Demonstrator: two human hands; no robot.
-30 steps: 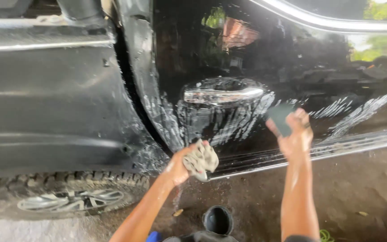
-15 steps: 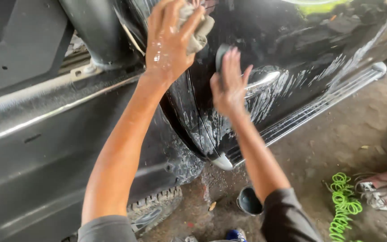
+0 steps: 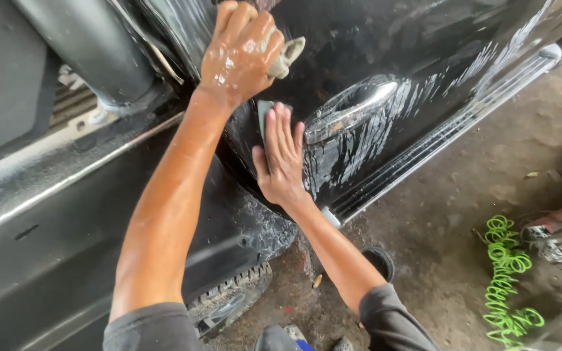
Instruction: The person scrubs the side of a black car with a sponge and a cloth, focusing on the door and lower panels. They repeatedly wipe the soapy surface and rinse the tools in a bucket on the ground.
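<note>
Left hand grips rag (beige); right hand flat on pad.

A crumpled beige cloth and a flat grey-green sanding pad press against a wet, streaked black car door.

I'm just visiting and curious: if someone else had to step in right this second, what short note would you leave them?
Left hand: closed on a wet grey rag, pressed high on the black car door.
Right hand: flat, fingers straight, pressing a small grey-green pad against the door, just left of the chrome handle.
Done: soapy streaks cover the panel around and below the handle.
Left: the upper right of the door shows fewer streaks; suds are not rinsed off.
Nearby: a small dark cup and a green coiled hose on the floor.
</note>
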